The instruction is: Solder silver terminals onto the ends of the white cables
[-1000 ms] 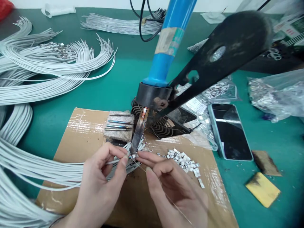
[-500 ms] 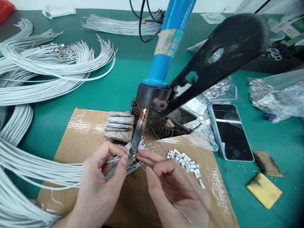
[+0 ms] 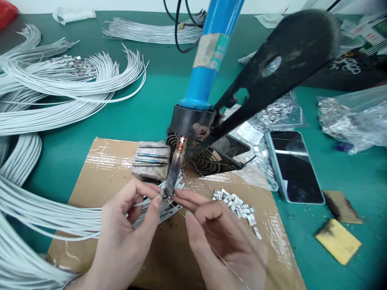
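Left fingers (image 3: 147, 187) and right fingers (image 3: 191, 197) beside a dark soldering tip (image 3: 174, 175), above cardboard (image 3: 109, 175)

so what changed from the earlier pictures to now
The blue soldering iron and black bracket appear slightly further left in view, possibly from camera movement. No grip visibly changed: the left hand still pinches a white cable, the right hand the thin wire.

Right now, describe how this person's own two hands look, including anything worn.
The left hand and right hand are bare, with no gloves or rings showing. A thin dark line edges the left wrist, maybe a band or cuff edge; no sleeve shows on the right.
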Demonstrator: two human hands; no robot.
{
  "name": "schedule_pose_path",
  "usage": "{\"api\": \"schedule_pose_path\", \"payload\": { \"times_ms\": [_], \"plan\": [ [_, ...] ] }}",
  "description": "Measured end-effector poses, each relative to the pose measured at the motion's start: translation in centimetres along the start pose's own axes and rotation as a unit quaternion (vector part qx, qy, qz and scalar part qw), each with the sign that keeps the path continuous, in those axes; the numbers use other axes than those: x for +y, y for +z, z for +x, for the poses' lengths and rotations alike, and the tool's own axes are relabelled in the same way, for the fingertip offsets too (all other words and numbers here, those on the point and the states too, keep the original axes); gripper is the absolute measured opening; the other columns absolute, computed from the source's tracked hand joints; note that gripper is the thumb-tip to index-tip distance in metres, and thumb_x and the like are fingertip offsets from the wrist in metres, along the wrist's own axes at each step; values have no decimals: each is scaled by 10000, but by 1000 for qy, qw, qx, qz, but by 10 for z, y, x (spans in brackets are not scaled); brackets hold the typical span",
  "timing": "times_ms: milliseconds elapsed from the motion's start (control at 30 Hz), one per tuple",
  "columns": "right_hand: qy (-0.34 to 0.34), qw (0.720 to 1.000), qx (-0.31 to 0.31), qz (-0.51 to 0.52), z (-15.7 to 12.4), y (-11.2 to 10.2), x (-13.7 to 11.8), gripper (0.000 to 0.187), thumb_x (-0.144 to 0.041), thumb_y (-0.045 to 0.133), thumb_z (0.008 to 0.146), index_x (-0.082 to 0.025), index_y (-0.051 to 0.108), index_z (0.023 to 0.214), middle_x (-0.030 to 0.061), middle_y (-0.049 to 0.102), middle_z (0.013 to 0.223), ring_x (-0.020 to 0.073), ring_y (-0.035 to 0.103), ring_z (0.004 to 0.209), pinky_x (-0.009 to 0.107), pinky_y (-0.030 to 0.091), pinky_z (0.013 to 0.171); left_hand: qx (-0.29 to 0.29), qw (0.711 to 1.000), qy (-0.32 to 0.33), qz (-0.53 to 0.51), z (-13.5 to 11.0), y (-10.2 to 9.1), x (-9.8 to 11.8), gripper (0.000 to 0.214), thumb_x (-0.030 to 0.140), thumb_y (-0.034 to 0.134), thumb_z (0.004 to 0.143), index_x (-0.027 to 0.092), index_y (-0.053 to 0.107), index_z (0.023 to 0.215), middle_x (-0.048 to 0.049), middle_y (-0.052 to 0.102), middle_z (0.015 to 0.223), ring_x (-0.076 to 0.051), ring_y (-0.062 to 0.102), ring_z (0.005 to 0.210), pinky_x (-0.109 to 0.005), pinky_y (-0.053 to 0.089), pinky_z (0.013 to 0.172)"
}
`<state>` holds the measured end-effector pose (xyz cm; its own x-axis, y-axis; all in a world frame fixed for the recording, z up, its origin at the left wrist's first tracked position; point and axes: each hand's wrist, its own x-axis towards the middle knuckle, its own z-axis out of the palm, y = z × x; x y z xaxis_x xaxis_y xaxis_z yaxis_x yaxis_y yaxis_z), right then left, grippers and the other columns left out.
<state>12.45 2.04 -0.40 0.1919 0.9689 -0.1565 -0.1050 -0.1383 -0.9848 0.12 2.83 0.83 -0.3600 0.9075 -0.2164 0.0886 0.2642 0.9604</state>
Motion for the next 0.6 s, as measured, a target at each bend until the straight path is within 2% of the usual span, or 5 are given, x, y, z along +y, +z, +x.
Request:
{"api": "schedule_pose_path", "payload": {
  "times_ms": [267,433,600],
  "plan": [
    [-17,1000,-10,-18,1,-1,1,234,-135,683,933,-237,613,736,77,836,1106,228,831,971,294,678,862,-3,1000,11,-9,1,-2,-2,165,143,677,898,231,695,760,1,777,862,-134,737,775,-168,576,661],
    [-9,1000,-4,-12,0,-1,0,238,-119,690,918,-246,625,727,29,840,1086,190,829,958,253,666,869,-44,999,27,2,5,-7,-7,148,123,724,872,229,706,769,-2,786,861,-141,757,781,-157,589,654],
    [-11,1000,4,4,0,0,2,236,-121,711,900,-243,634,714,38,842,1075,202,833,932,274,674,858,-2,1000,13,-12,1,-3,-3,163,147,704,889,232,704,751,5,774,857,-128,730,776,-151,563,658]
  ]
}}
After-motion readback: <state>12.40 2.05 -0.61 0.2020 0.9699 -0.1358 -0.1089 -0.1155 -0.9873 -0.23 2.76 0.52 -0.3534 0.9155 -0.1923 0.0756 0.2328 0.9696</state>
